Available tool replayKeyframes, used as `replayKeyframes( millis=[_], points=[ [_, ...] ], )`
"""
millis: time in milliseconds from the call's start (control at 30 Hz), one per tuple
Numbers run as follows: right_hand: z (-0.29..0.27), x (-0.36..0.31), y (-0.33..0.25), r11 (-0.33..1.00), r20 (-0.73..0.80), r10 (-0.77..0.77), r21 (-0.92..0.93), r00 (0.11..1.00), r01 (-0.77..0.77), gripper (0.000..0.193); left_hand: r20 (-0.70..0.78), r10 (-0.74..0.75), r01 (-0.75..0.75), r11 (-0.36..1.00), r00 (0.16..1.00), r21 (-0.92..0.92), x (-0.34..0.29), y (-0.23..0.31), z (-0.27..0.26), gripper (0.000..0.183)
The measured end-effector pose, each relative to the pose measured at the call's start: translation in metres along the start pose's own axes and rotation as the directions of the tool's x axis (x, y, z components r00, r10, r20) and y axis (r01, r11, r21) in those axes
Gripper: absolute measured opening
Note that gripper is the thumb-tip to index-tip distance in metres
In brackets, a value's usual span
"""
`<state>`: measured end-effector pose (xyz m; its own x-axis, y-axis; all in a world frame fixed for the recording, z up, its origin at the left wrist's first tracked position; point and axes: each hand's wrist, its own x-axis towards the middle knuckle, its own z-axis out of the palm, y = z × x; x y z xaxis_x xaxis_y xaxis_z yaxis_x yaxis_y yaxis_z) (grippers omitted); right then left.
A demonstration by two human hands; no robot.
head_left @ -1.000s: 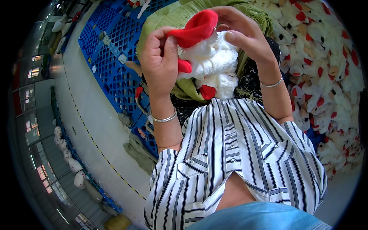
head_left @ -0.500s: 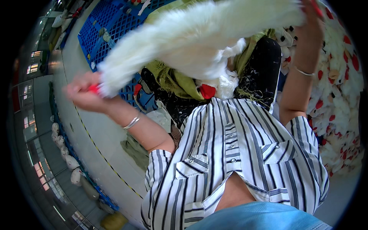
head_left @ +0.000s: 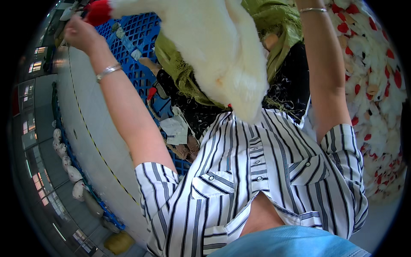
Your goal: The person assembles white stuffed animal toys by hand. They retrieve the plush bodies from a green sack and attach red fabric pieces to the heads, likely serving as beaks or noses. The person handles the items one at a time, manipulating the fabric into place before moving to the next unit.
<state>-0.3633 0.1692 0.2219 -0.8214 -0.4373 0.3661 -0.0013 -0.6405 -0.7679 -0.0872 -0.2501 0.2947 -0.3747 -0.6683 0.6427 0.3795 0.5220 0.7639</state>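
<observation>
A big fluffy white toy skin with a red tip hangs stretched out, high above the blue crates. The left hand has its fingers closed on the red end. The right hand is out of view, so I cannot tell its grip. Many more white and red toys are piled at the right.

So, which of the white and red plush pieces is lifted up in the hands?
The large white plush piece, stretched out and raised, its red end at the left hand. The others lie heaped in the pile on the right.
</observation>
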Motion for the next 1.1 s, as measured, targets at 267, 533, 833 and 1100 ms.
replayKeyframes(
  millis=[267,533,833,1100],
  points=[
    [-0.008,-0.239,0.141,0.634,-0.346,0.633,-0.281,0.692,-0.720,0.062,0.636,-0.627,0.583,0.746,0.450,0.323,-0.262,-0.053,-0.040,0.019],
    [0.014,-0.321,0.166,0.488,-0.465,0.753,-0.079,0.465,-0.869,0.050,0.722,-0.662,0.798,0.538,0.203,0.270,-0.373,-0.014,-0.037,0.044],
    [0.037,-0.292,0.107,0.721,-0.520,0.569,-0.058,0.637,-0.690,0.045,0.213,-0.785,0.808,0.587,0.581,-0.039,-0.335,-0.017,-0.041,0.035],
    [0.024,-0.256,0.024,0.764,-0.351,0.373,-0.409,0.859,-0.499,0.035,0.562,-0.689,0.863,0.497,0.457,-0.093,-0.282,-0.005,-0.072,0.024]
  ],
)
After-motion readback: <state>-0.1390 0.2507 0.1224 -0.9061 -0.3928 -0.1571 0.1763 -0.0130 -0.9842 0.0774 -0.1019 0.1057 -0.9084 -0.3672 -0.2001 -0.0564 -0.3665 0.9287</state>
